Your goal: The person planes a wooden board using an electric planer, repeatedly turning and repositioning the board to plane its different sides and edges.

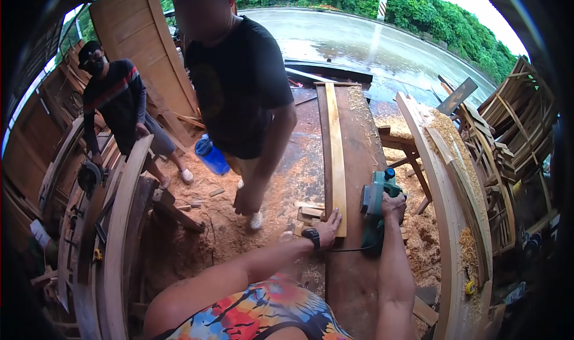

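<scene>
My right hand [393, 206] is wrapped round the handle of a green electric planer [374, 198]. The planer sits on the dark workbench [359, 280], to the right of a long pale wooden board [336, 155]. My left hand [329, 229], with a black watch [311, 237] on the wrist, lies on the near end of that board, fingers stretched along it. A dark cord [348, 250] runs across the bench from the planer. Wood shavings [360, 104] are scattered at the far end of the bench.
One person [233, 89] stands just left of the bench; another [113, 95] holds a circular saw [90, 175] by planks at left. A blue container [210, 156] stands on the shaving-covered floor. Long planks [445, 220] and a tape measure [470, 287] lie at right.
</scene>
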